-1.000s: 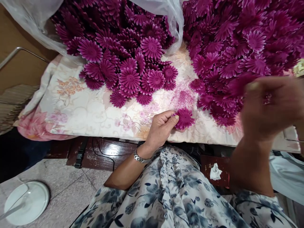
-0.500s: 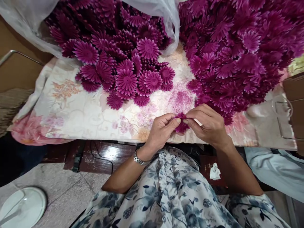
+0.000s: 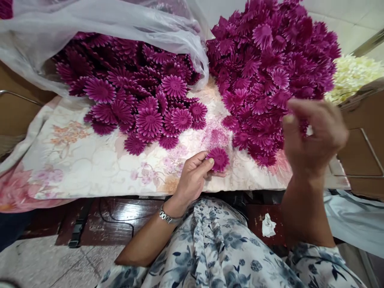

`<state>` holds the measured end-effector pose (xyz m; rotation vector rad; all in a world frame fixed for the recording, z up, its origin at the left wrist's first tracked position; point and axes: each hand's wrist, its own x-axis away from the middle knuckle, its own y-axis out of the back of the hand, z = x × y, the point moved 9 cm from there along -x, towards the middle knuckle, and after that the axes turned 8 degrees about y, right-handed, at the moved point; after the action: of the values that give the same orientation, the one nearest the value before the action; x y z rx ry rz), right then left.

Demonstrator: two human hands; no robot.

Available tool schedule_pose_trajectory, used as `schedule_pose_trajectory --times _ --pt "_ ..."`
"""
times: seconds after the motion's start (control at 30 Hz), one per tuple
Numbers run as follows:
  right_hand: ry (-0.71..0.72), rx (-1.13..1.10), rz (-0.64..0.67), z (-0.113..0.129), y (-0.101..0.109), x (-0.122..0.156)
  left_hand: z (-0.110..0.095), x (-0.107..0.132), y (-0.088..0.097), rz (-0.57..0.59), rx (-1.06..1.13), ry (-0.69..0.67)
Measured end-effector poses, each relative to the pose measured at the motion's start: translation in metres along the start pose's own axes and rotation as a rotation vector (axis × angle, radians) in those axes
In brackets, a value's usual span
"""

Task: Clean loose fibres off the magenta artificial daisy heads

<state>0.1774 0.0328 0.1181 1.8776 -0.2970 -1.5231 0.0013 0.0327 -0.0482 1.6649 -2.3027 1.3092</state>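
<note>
Floral cloth (image 3: pixel 102 166); left hand (image 3: pixel 192 176) pinches flower (image 3: pixel 220 159) (right hand (image 3: pixel 316 138) blurred).

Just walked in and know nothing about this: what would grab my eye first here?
Two magenta masses: a flower heap at back right, and a flower pile at left, partly under translucent plastic. At the front of the patterned cloth, the left hand pinches a single flower. The right hand, raised at right, is blurred.
</note>
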Motion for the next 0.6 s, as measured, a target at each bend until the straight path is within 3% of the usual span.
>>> schedule_pose_trajectory --times 0.1,0.17,0.4,0.6 --pt "0.146 -0.368 0.235 0.066 -0.038 0.022 0.0 -0.002 -0.005 0.034 0.021 -0.013" --pt "0.157 -0.468 0.341 0.092 -0.057 0.035 0.002 -0.002 -0.007 0.056 0.012 -0.017" --pt "0.102 -0.559 0.252 0.09 -0.06 0.041 0.003 0.002 -0.003 0.092 -0.026 -0.057" --pt "0.032 -0.685 0.347 0.09 -0.066 0.044 -0.003 0.004 0.004 0.047 -0.122 -0.097"
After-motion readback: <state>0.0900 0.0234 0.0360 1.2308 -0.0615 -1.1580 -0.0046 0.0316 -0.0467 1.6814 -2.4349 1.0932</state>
